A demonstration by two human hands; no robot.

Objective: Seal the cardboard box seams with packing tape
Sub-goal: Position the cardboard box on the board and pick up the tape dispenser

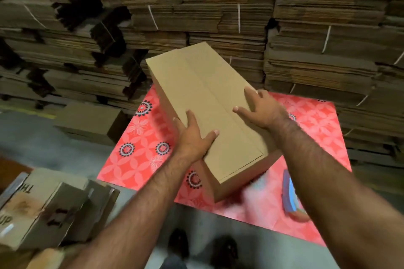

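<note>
— So where was the box (203, 102) at that point?

— On the red patterned mat (140, 155), long side running away from you, top flaps folded shut w/ the center seam (215, 102) facing up. Can't tell if that seam had tape on it; looked bare.

— And my hands?

— Your left hand (193, 135) gripped the near left edge, thumb on top, fingers wrapped down the side. Your right hand (261, 108) lay flat w/ fingers spread, pressing the top on the right of the seam. Neither held tape.

— Any tape nearby?

— Something blue (289, 194) sat on the mat by your right forearm, too blurred to name. Prob the dispenser, but that's a guess.

— How should I have handled the step?

— Imo, press the flaps till the edges met flush, no gap or overlap. Keep one hand down on the seam while the other fetched tape. Start the strip over the end, run it straight down the middle, rub it flat.
</note>
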